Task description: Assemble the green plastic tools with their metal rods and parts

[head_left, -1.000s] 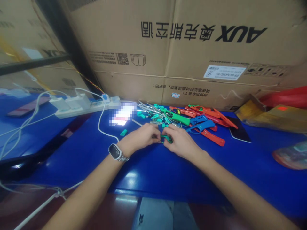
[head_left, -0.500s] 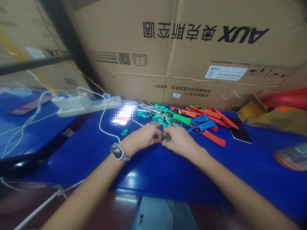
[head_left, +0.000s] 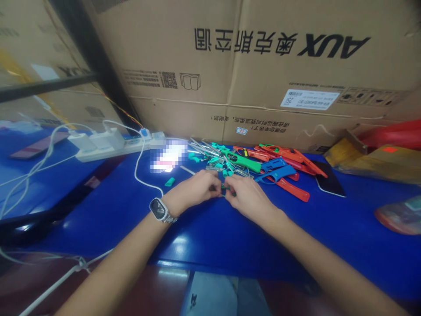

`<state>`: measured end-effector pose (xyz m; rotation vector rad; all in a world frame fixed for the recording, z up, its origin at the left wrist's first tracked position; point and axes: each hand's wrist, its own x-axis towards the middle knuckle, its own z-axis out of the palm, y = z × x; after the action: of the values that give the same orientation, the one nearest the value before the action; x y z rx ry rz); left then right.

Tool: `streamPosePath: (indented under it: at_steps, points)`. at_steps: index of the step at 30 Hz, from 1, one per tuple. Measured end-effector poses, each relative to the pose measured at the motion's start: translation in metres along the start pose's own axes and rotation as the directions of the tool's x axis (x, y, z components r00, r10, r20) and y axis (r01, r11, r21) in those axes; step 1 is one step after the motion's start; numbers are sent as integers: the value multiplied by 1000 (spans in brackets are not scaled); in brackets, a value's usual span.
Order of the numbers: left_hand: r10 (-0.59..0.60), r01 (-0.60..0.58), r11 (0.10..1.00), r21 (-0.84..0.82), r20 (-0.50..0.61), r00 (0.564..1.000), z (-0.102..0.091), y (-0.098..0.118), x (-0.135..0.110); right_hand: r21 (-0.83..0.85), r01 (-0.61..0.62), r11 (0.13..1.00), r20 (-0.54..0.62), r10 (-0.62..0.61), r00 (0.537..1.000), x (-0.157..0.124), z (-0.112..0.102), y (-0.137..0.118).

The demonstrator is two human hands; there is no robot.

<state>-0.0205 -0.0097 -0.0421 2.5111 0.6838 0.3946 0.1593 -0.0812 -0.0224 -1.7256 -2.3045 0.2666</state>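
Observation:
Low over the blue table, my left hand (head_left: 204, 186) and my right hand (head_left: 247, 192) are close together with fingertips pinched. Between them shows a thin green piece (head_left: 224, 193), perhaps a wire; the fingers hide most of it. Just beyond lie small teal-green plastic parts (head_left: 218, 163) and thin metal rods (head_left: 202, 148). A green long-lighter casing (head_left: 246, 162) rests on this heap. To its right are blue casings (head_left: 279, 169) and several orange-red casings (head_left: 294, 189). One loose teal part (head_left: 170, 181) sits left of the heap.
A white power strip (head_left: 95, 154) with plugs and cables lies at the left. Near it is a bright, pixelated phone-like screen (head_left: 169, 154). A dark phone (head_left: 329, 182) lies right of the casings. A large cardboard box (head_left: 184, 103) stands behind the blue table (head_left: 250, 245).
My right hand's fingers have opened slightly, and the green piece at its fingertips now shows as a thin line between both hands. The view has shifted slightly.

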Motion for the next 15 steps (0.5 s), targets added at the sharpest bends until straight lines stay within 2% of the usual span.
streamPosePath:
  at_steps: [7,12,15]
  points:
    - [2,-2,1000,2,9,1000,-2,3,0,-145,44,988,-24,-48,999,0,0,-1]
    - [-10,10,1000,15,-2,1000,-2,4,0,-154,54,987,13,-53,999,-1,-2,-2]
    - [-19,19,1000,18,1,1000,-1,4,0,-111,30,993,-10,-32,999,-2,-2,-2]
